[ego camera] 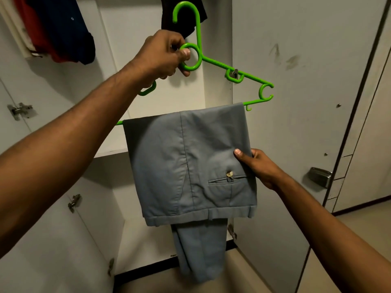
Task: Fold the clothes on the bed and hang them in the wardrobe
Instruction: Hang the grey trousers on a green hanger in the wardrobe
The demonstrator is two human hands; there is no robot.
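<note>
Grey-blue trousers (186,161) hang folded over the bottom bar of a bright green plastic hanger (220,64). The waistband and a buttoned back pocket face me, and the legs dangle lower behind. My left hand (163,56) grips the hanger at the ring under its hook, holding it up in front of the open wardrobe. My right hand (254,166) pinches the right edge of the trousers, thumb on the front of the cloth. The hanger's hook is free in the air, touching nothing.
The white wardrobe (148,92) stands open, with a shelf edge (110,153) behind the trousers. Red and navy garments (59,32) hang at the upper left, a dark garment (182,15) at top centre. The open right door (296,81) carries a metal handle (319,176).
</note>
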